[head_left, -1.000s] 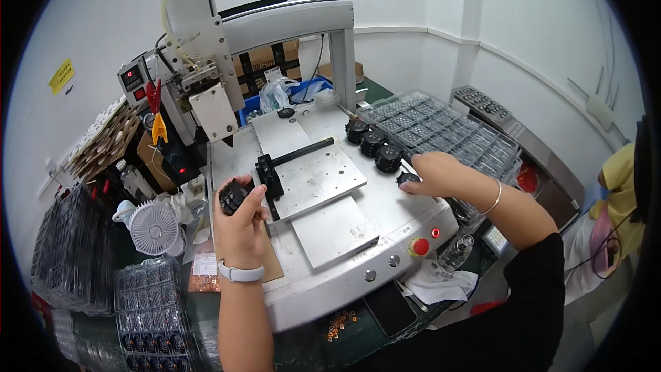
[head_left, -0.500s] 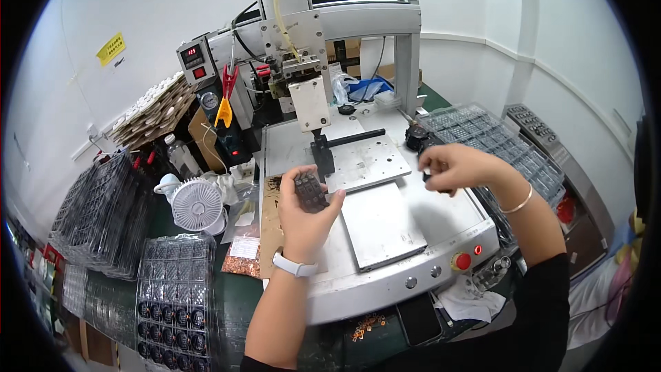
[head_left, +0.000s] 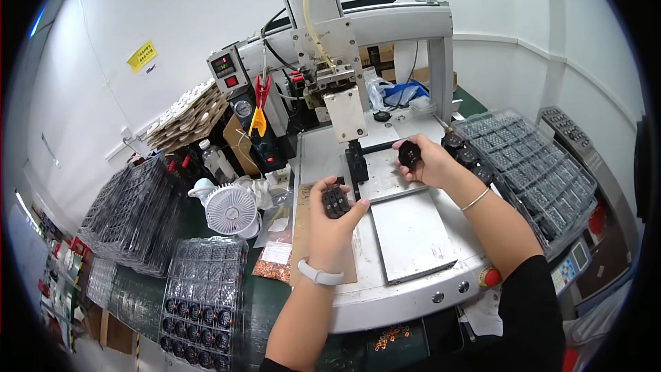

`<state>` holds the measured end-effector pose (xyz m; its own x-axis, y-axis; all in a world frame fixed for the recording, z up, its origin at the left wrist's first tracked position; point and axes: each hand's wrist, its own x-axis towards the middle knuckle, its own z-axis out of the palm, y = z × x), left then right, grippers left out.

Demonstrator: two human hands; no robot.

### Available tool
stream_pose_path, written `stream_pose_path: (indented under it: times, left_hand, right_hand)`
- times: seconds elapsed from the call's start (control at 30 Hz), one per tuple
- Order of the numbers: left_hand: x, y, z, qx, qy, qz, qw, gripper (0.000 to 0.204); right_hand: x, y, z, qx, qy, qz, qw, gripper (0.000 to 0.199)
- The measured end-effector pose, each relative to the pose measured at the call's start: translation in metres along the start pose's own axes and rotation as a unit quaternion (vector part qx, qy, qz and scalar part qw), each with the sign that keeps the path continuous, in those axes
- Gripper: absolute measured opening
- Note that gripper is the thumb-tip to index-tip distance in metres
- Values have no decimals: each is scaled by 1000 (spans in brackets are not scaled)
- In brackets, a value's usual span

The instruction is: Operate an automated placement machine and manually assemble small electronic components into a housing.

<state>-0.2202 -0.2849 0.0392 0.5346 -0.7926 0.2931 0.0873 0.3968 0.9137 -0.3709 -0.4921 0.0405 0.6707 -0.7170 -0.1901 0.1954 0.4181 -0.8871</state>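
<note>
Head view: both hands' fingers clamp black parts; clear tray (head_left: 200,289) holds seemingly similar black parts.

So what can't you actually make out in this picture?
- Head view, left hand: the underside of its black part is hidden by the palm.
- Right hand: fingers cover most of its round black part.
- Grey trays: contents too small and bent near the rim.
- Machine display: too small to read.
- Bench front: cut off by the picture's dark edge.
</note>
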Motion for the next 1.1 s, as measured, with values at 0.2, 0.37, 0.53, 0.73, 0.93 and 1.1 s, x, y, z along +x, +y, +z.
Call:
stream_pose_path:
  times: [0.2, 0.37, 0.53, 0.73, 0.93, 1.1]
  left_hand:
    - [5, 6, 0, -37, -26, -81, 996, 48]
    - [9, 3, -3, -61, -21, -96, 993, 42]
    - [13, -16, -13, -63, -17, -70, 995, 45]
    - [34, -47, -16, 114, 36, 92, 989, 53]
    - [42, -42, -11, 119, -2, 125, 985, 52]
    - [48, -36, -11, 105, -96, 103, 984, 55]
  right_hand:
    - [-6, 3, 7, -5, 22, -32, 999, 36]
    - [-12, 4, 10, -6, 39, -22, 999, 29]
    - [-12, 4, 16, -11, 54, -15, 998, 21]
    - [-8, -5, 46, -318, 32, -46, 947, 16]
    - [-11, -9, 89, -632, 34, -202, 748, 30]
    - [-19, -7, 105, -696, -4, -190, 692, 31]
